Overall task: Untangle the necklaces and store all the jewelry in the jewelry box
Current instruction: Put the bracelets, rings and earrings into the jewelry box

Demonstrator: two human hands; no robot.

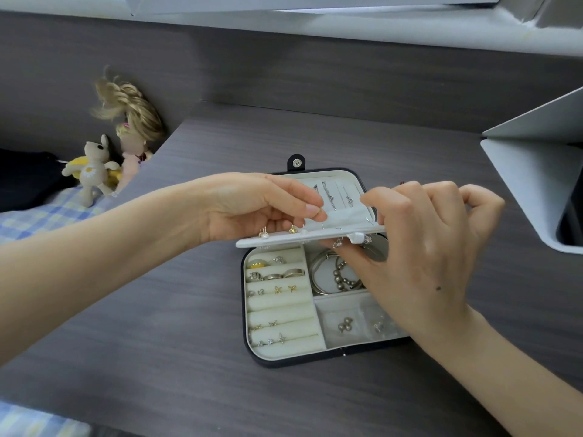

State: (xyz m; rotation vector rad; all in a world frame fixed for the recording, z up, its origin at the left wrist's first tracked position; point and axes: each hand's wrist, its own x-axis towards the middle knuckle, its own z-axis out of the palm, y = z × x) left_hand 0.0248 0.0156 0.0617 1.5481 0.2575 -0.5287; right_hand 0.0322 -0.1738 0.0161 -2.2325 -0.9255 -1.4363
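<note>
A dark jewelry box (284, 362) lies open on the desk. Its left side holds ring rolls with rings and small earrings (277, 274). Bangles and a beaded bracelet (328, 275) fill the upper right compartment, and small bags with earrings (345, 324) the lower right. Thin chains (329, 193) hang in the raised lid. A white inner flap (284, 240) is held level over the box, with two earrings (263, 233) pinned in it. My left hand (252, 206) pinches a small gold earring (321, 216) just above the flap. My right hand (426, 241) grips the flap's right end.
The box sits on a dark wood-grain desk (157, 310). A white folded stand (536, 171) stands at the right edge. Off the desk's left side, a doll (135, 127) and a small plush animal (94, 168) lean by a checked blanket (47, 212).
</note>
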